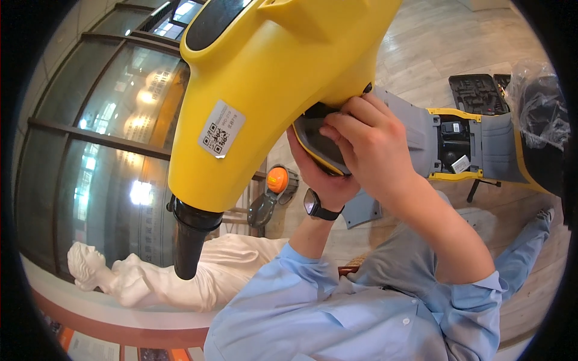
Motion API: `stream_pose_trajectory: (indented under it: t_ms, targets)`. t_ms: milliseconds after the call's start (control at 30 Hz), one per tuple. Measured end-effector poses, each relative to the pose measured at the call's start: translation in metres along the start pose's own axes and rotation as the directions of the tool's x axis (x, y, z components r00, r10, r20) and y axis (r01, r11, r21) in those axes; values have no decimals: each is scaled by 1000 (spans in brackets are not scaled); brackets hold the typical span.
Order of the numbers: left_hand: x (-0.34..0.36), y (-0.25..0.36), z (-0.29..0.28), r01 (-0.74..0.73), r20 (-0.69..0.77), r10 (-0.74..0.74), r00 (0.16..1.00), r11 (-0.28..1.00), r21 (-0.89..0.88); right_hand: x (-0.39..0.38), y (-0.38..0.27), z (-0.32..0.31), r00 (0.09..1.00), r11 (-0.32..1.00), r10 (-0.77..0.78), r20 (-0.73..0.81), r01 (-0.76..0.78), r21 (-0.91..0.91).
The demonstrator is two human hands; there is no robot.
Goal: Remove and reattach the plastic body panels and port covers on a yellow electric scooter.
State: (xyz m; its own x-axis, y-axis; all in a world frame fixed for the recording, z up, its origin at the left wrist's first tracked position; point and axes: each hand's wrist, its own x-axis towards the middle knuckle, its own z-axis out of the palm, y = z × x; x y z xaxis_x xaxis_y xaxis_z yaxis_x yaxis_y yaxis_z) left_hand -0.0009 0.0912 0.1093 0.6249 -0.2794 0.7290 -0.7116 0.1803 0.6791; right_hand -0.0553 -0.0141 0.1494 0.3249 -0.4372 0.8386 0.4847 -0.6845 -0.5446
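A large yellow plastic shell (271, 78), shaped like the handlebar housing of a scooter, fills the upper middle. A black grip (191, 240) sticks out of its lower end. A dark oval panel is at its top and a white label (221, 129) is on its side. My left hand (328, 183), with a watch on its wrist, cups a dark grey panel with a yellow edge (319, 141) from below, against the shell's underside. Over this panel's upper edge, my right hand (370, 129) has its fingers bent and drawn together. Whatever is between those fingertips is hidden.
To the right lies a grey and yellow vehicle body (445, 141) with an open compartment. Beyond it are a black tool case (477, 93) and clear plastic wrap (536, 108). An orange-topped object (278, 179) and a white statue (180, 271) are on the left, near glass panes.
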Motion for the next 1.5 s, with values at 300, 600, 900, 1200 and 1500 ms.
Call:
stream_pose_trajectory:
  t_ms: [300,600,900,1200,1500]
  targets:
    - [6,23,18,177,-78,-188,979,975,-136,-2,-9,-5,995,991,-25,92,37,-127]
    - [5,1,4,17,94,-17,995,1000,-8,0,1,-5,1000,997,-17,-4,17,76]
    - [3,-8,-2,-166,156,147,977,978,122,-12,5,-16,984,970,177,3,-175,169]
    - [4,-7,1,-92,110,84,990,994,66,-5,1,-13,991,990,130,21,-131,60]
    - [5,0,-1,-122,190,106,976,990,74,3,2,-1,998,998,-56,-16,55,-37]
